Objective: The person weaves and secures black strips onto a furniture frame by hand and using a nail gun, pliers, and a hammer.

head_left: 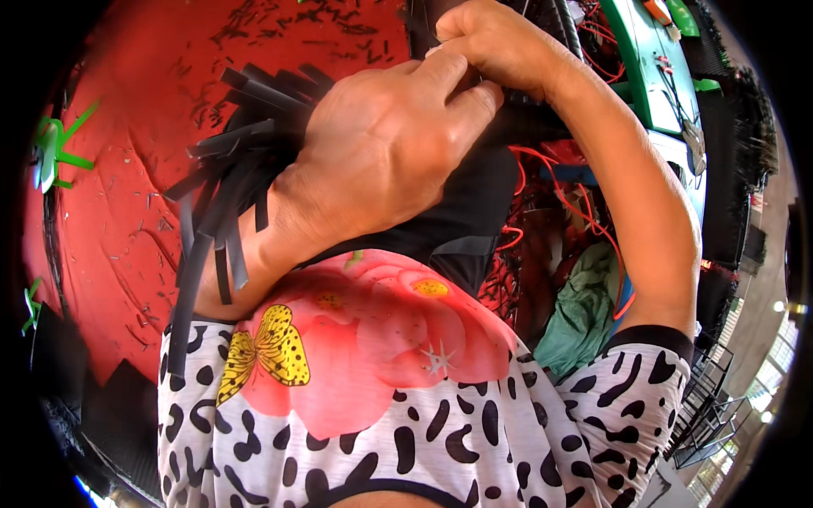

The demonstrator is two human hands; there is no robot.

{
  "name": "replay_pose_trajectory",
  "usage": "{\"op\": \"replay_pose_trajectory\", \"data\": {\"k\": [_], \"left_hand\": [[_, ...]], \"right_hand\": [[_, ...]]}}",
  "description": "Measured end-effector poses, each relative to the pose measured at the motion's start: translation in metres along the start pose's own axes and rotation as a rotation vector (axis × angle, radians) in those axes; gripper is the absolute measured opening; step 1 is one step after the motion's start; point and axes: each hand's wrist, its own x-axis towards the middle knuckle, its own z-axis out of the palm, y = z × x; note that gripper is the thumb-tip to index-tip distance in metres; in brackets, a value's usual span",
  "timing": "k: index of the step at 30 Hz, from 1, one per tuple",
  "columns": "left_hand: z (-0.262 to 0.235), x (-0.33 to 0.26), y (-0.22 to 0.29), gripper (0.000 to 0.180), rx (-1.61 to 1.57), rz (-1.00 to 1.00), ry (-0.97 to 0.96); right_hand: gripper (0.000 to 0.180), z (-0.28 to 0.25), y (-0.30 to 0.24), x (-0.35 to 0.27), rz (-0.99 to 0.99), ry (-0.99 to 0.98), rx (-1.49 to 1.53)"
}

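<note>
My left hand (385,140) is raised in front of my chest, back toward the view, its fingers curled and closed. A bunch of flat black strips (233,169) fans out beside the hand and wrist, some hanging over my left forearm. Whether the palm grips them is hidden. My right hand (500,46) meets the left fingertips at the top, its fingers bent into a pinch. A tiny pale bit (434,51) shows between the hands, too small to name. Dark cloth (461,182) lies below them.
A red surface (110,229) at the left is strewn with black scraps (305,34). Red cords (584,207) loop at the right near a crumpled green bag (583,309). A green-edged table (660,59) stands at the far right, with a green-legged stool (55,152) opposite.
</note>
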Motion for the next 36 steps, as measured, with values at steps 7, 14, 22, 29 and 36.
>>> {"op": "replay_pose_trajectory", "data": {"k": [7,14,22,29,36], "left_hand": [[0.001,0.003,0.002,0.026,-0.014,0.005,-0.044],[0.003,0.004,0.002,0.026,-0.013,0.013,-0.040],[0.001,0.000,0.000,0.028,0.065,-0.095,-0.107],[0.009,-0.003,-0.016,0.028,0.066,0.001,-0.034],[0.012,-0.002,-0.009,0.026,0.165,0.019,0.017]], "right_hand": [[0.007,0.003,0.003,-0.004,0.120,-0.099,0.049],[0.014,0.005,-0.003,-0.005,-0.068,0.013,-0.097],[0.023,0.020,-0.020,-0.076,-0.203,0.603,0.759],[0.019,0.052,-0.029,-0.100,-0.523,0.617,0.979],[0.013,0.019,-0.038,-0.079,-0.380,0.555,0.679]]}}
